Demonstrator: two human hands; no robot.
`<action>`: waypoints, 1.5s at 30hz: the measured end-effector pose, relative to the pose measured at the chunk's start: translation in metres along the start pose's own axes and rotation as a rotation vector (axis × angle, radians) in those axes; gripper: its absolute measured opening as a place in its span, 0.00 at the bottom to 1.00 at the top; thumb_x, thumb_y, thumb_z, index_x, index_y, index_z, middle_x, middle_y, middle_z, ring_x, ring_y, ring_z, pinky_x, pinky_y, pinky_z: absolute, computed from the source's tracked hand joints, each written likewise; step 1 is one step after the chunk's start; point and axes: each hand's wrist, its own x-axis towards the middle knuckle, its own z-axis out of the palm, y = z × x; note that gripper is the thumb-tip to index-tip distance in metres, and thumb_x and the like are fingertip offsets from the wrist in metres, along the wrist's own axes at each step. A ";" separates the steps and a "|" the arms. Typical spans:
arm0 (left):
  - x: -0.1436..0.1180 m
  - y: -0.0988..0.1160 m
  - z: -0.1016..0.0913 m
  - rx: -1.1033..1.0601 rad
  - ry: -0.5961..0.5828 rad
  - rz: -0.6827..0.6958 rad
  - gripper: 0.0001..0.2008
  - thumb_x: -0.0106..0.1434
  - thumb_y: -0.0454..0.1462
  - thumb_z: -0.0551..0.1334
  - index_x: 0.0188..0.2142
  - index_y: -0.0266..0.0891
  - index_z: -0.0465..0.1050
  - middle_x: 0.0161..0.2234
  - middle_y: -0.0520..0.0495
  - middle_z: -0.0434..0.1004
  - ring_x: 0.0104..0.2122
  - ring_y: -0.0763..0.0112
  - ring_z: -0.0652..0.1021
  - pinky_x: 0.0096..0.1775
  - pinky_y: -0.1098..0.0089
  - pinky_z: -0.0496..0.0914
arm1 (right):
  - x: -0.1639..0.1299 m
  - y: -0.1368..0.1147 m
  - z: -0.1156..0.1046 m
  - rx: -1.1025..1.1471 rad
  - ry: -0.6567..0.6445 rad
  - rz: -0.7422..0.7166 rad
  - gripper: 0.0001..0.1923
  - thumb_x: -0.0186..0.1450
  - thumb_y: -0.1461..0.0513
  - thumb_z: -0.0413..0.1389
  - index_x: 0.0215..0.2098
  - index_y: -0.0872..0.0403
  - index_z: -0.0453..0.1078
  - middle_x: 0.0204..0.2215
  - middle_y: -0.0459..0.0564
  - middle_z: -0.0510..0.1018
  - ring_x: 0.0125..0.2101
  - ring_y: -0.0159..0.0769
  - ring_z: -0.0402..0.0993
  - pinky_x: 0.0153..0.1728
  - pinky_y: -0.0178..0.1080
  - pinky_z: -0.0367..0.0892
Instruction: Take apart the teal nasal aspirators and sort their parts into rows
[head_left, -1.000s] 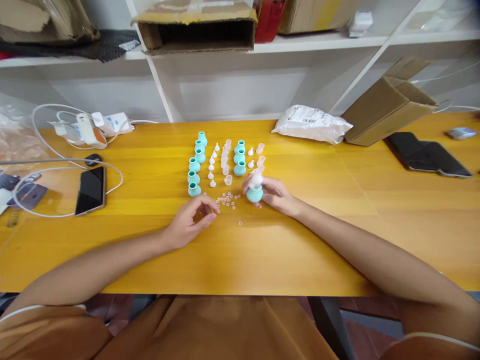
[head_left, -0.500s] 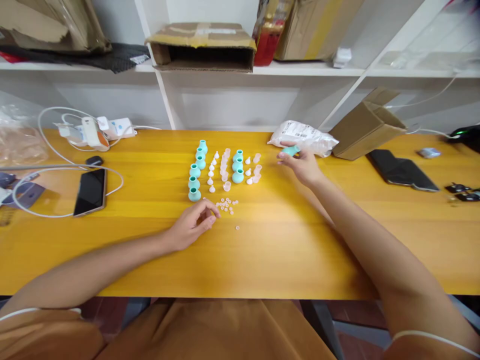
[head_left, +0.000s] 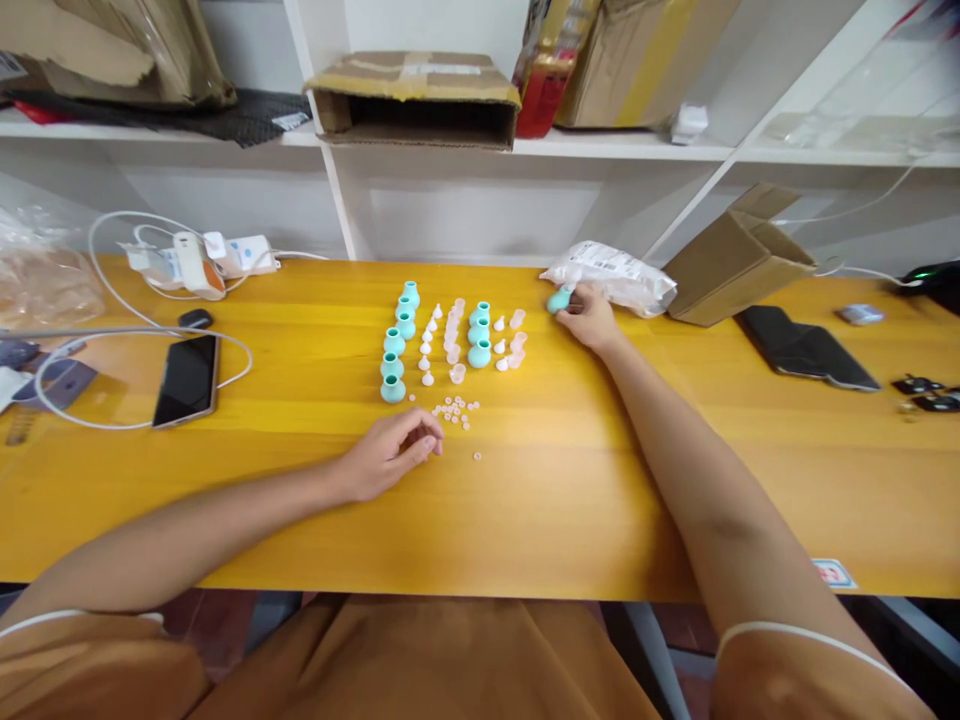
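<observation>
The right hand [head_left: 592, 318] pinches a teal bulb [head_left: 559, 300] down near the desk's [head_left: 675, 480] far edge, beside a white bag [head_left: 609, 272]. The left hand [head_left: 390, 455] rests curled, apparently empty, just before scattered pink rings [head_left: 455, 409] and sorted bulb rows [head_left: 395, 340].

Right hand [head_left: 592, 318] holds a teal bulb [head_left: 559, 299] beside white bag [head_left: 611, 272].

teal bulb [head_left: 559, 299] | small, rounded | on table beside white bag, under right-hand fingers [head_left: 581, 305]
</observation>
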 end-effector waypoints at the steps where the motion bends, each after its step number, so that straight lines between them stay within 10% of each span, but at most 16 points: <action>1: 0.000 0.001 0.000 0.014 -0.004 -0.001 0.15 0.83 0.48 0.56 0.48 0.41 0.74 0.41 0.45 0.83 0.36 0.67 0.80 0.40 0.67 0.74 | 0.000 0.002 0.001 -0.006 0.009 0.006 0.22 0.62 0.58 0.68 0.54 0.51 0.79 0.55 0.57 0.84 0.52 0.50 0.85 0.60 0.56 0.83; 31: 0.000 0.006 -0.003 0.081 -0.092 0.018 0.13 0.84 0.43 0.54 0.47 0.41 0.74 0.41 0.47 0.83 0.35 0.68 0.80 0.39 0.68 0.72 | 0.000 -0.006 0.007 -0.020 0.126 0.021 0.28 0.61 0.59 0.66 0.60 0.54 0.75 0.56 0.62 0.83 0.51 0.55 0.84 0.55 0.55 0.82; 40: 0.001 0.007 -0.003 0.107 -0.111 0.018 0.12 0.83 0.42 0.55 0.47 0.41 0.74 0.40 0.48 0.83 0.35 0.69 0.80 0.40 0.69 0.71 | -0.009 -0.043 -0.003 0.022 0.636 -0.055 0.08 0.77 0.60 0.51 0.42 0.50 0.72 0.41 0.57 0.80 0.45 0.46 0.78 0.49 0.48 0.76; 45: 0.001 0.008 -0.004 0.121 -0.128 0.019 0.11 0.83 0.41 0.54 0.47 0.41 0.74 0.40 0.49 0.83 0.34 0.70 0.79 0.41 0.69 0.71 | -0.004 -0.103 -0.012 0.097 0.525 -0.269 0.10 0.73 0.66 0.52 0.36 0.49 0.73 0.30 0.47 0.76 0.32 0.40 0.76 0.37 0.43 0.72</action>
